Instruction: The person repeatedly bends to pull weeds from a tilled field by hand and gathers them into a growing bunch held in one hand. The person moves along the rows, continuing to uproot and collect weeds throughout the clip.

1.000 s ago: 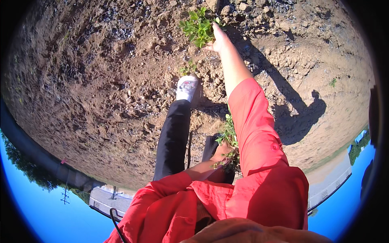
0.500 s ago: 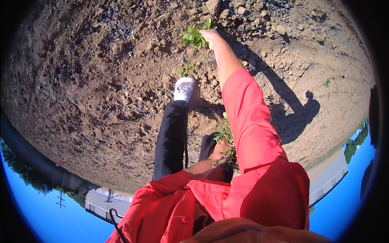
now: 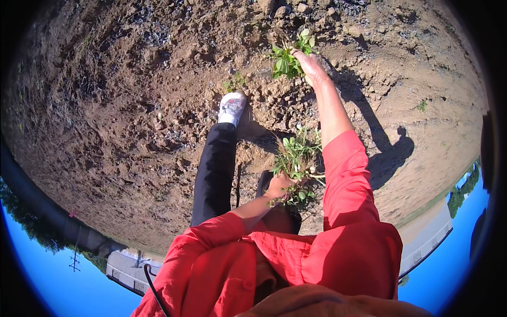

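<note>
Hold low, squeeze lightly

Loose greenery like this seems best held where the stems meet the roots — a grip up among the leaves would likely tear them. Lifting slowly over the clods of soil (image 3: 174,95) should keep the strands together, and a firm, even squeeze ought to stop thin ones slipping out of the bunch.

The right hand (image 3: 312,67), reaching out beyond the white shoe (image 3: 232,107), has its fingers drawn in around a leafy plant (image 3: 284,65); leaves hide part of the hold, and I cannot tell whether the plant is clear of the ground. The left hand (image 3: 280,185), near the knee, is closed around a bunch of plants (image 3: 297,158) — greenery pokes out on both sides of the fist, with pale, stringy ends among it.
</note>
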`<state>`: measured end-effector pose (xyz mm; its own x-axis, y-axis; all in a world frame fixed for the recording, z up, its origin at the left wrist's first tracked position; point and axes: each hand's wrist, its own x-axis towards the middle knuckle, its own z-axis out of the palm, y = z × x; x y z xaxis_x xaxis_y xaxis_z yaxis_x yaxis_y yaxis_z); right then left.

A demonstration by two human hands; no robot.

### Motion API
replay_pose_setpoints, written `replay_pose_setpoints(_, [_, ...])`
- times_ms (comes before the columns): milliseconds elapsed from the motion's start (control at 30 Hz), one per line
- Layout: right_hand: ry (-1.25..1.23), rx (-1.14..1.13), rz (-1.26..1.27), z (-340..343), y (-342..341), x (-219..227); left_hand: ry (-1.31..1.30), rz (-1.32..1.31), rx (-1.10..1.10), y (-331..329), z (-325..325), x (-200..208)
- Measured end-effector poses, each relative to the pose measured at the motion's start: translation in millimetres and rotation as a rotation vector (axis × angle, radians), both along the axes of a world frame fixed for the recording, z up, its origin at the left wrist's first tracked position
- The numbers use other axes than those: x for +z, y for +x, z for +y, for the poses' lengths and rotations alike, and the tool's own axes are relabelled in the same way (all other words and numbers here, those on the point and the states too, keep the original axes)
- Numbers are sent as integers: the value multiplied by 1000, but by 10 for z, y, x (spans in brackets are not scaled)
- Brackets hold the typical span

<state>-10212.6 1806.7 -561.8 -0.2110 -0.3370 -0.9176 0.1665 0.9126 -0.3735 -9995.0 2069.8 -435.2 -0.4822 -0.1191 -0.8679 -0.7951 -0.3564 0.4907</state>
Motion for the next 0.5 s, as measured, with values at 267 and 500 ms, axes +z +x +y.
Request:
replay_pose_setpoints(267, [-243,-163,-103,989,-432,1708,-171,93,107,-175,-386,-209])
replay_pose_setpoints(500, [-199,374,64,2536,17,2339,245,321,1025,-212,-627,678])
